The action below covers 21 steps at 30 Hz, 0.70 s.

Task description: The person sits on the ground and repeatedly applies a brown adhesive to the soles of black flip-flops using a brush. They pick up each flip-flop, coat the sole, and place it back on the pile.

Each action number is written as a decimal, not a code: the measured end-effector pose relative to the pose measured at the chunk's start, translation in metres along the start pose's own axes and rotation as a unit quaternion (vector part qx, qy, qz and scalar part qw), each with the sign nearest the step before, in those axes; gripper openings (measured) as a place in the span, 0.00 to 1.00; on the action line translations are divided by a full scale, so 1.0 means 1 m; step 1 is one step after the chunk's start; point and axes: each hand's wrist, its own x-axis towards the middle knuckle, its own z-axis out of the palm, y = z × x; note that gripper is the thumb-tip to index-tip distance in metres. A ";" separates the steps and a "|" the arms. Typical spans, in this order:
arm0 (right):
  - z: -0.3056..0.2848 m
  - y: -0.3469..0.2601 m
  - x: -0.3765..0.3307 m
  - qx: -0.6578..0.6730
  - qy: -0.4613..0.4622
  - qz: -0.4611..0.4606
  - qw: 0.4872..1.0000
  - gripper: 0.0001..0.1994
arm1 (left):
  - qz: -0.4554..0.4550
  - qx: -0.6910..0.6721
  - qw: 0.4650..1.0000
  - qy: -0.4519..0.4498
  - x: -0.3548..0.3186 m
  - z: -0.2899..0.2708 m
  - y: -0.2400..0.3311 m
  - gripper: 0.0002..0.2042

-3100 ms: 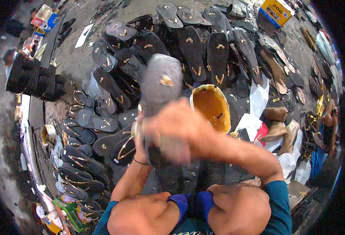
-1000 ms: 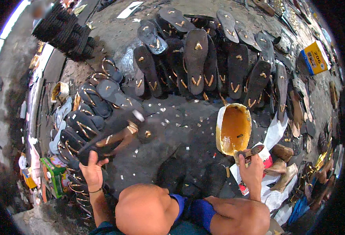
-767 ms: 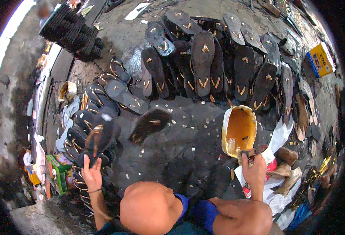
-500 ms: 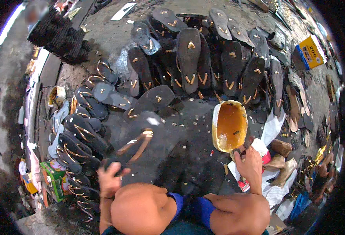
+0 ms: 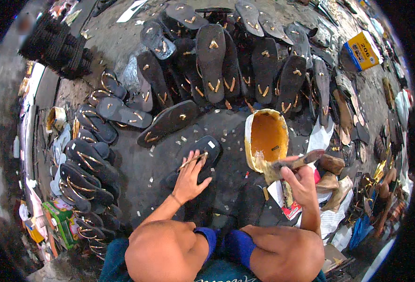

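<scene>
My left hand lies with its fingers stretched over a black flip-flop with gold straps, in front of my knees. The fingers touch the strap, and the heel end is partly hidden by the hand. My right hand is closed around the handle of a brush. Its bristle end, coated in pale glue, points left at the near rim of a cut-open plastic tub. Amber glue covers the tub's inside.
Rows of black flip-flops curve along the far side, and more are stacked at left. A yellow and blue box stands far right. Wooden shoe lasts and papers lie beside my right hand. A green box sits at lower left.
My left hand has moved right and forward onto the flip-flop, which was blurred in motion before. My right hand has raised the brush at the tub's near rim. The whole view has shifted slightly.
</scene>
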 end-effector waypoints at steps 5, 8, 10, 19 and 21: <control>0.039 -0.009 0.025 -0.020 -0.021 -0.107 0.994 0.11 | 0.089 0.073 0.993 -0.036 0.047 0.011 -0.018 0.35; 0.055 -0.014 0.040 -0.010 -0.027 -0.103 0.994 0.12 | 0.122 0.055 0.989 -0.060 0.055 0.006 -0.027 0.37; 0.065 -0.020 0.048 -0.028 -0.015 -0.126 0.991 0.12 | 0.094 0.111 0.986 -0.077 0.067 0.003 -0.014 0.37; 0.102 -0.045 0.084 -0.175 0.011 -0.414 0.893 0.14 | -0.292 -0.681 0.671 0.029 0.101 -0.076 0.054 0.24; 0.108 -0.046 0.055 -0.153 -0.061 -0.410 0.897 0.17 | -0.236 -0.653 0.719 0.033 0.107 -0.087 0.074 0.25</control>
